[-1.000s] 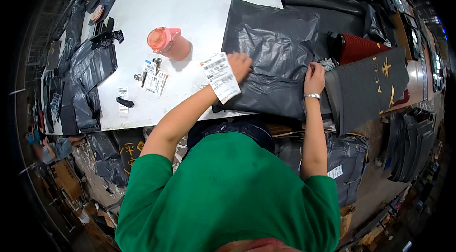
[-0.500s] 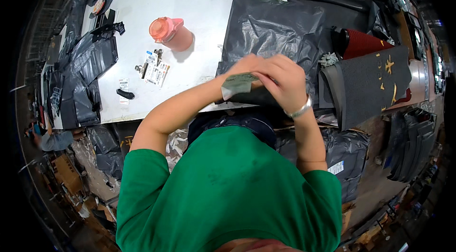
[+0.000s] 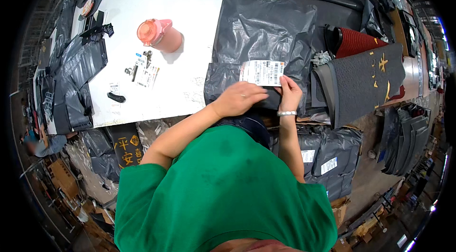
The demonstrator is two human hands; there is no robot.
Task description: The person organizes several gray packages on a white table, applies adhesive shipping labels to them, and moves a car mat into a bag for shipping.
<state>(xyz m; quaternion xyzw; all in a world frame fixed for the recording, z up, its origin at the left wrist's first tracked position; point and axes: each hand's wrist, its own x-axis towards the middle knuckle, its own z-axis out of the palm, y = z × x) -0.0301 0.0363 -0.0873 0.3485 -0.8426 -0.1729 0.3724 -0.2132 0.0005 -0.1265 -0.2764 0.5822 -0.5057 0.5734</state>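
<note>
A grey plastic mailing bag (image 3: 263, 28) lies on the white table, its lower part folded over near the front edge. On that part rests a white printed shipping label (image 3: 262, 72), face up. My right hand (image 3: 289, 94), with a pale bracelet at the wrist, pinches the label's lower right corner between thumb and fingers. My left hand (image 3: 240, 99) is stretched out over the bag just below the label's left part, palm down and fingers extended. Whether its fingertips touch the label's lower edge I cannot tell.
A pink bottle (image 3: 160, 36), clipped labels (image 3: 145, 72) and a black cutter (image 3: 116, 97) sit left on the white table (image 3: 199, 19). Rolled grey mats (image 3: 365, 78) and a red mat (image 3: 356, 43) lie right. Wrapped grey packages (image 3: 332, 150) stand below the table edge.
The label, earlier held up with its greenish back showing, now lies printed side up on the bag. My hands have moved apart and lower. The view has shifted slightly.
</note>
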